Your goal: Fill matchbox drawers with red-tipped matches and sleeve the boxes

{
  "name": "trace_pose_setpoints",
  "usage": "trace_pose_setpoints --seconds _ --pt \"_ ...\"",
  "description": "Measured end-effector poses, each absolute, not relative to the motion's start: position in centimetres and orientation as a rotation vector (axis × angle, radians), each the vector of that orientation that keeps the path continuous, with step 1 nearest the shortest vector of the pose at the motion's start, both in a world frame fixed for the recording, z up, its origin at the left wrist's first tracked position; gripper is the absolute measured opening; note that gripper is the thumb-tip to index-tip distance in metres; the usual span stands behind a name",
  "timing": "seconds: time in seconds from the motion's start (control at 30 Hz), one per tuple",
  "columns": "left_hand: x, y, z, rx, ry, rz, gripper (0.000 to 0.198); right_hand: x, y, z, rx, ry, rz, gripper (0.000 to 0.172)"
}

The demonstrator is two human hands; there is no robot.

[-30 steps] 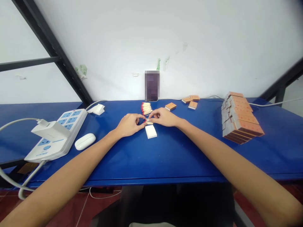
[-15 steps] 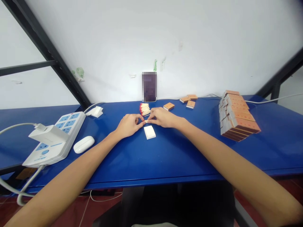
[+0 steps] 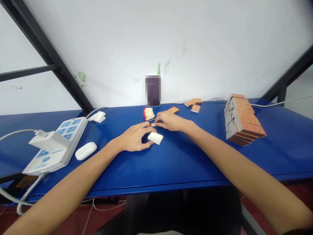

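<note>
Head view: at frame centre the left hand [image 3: 133, 138] is closed on a white tray [image 3: 155, 138], tilted on the blue table [image 3: 171, 163]. Just above, a few matches [image 3: 153, 124] are pinched in the right hand [image 3: 168, 120]. Tray should be steadied and heads aligned. Match pile [image 3: 148, 114] lies beyond.

Open blue desk [image 3: 171, 163] is lying across the lower centre and lower right of the frame, giving hands free passage. A power strip [image 3: 55, 143] and white case [image 3: 85, 150] are crowding the left. A stack of matchboxes [image 3: 243, 122] is blocking the right, while loose matches [image 3: 148, 114] and a phone [image 3: 153, 90] are sitting at upper centre.
</note>
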State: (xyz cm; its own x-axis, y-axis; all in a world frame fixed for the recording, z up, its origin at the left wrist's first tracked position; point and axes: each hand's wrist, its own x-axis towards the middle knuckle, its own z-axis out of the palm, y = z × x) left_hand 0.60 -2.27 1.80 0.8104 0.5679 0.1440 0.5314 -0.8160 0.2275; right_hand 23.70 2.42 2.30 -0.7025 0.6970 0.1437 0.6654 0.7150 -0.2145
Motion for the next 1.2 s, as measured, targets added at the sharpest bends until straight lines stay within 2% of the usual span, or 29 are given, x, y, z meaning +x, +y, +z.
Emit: trace_pose_setpoints --seconds 0.23,0.47,0.77,0.97,1.2 --pt "-0.4 -1.5 2.1 2.936 0.883 0.394 0.046 24.0 2.6 1.7 -1.077 -2.666 0.218 0.018" --pt "-1.0 0.6 0.7 2.773 1.153 0.613 0.040 23.5 2.2 2.4 -1.182 -2.686 0.248 0.017" --pt "0.8 0.7 0.5 2.811 1.310 0.388 0.041 22.0 1.2 2.3 -1.084 -2.708 0.177 0.020" --pt "1.4 0.3 0.9 2.905 1.379 0.329 0.031 21.4 0.6 2.7 -1.237 -2.769 0.049 0.030" --pt "1.4 0.3 1.0 2.911 1.426 0.212 0.029 20.8 0.2 2.4 -1.320 -2.790 -0.135 0.036"
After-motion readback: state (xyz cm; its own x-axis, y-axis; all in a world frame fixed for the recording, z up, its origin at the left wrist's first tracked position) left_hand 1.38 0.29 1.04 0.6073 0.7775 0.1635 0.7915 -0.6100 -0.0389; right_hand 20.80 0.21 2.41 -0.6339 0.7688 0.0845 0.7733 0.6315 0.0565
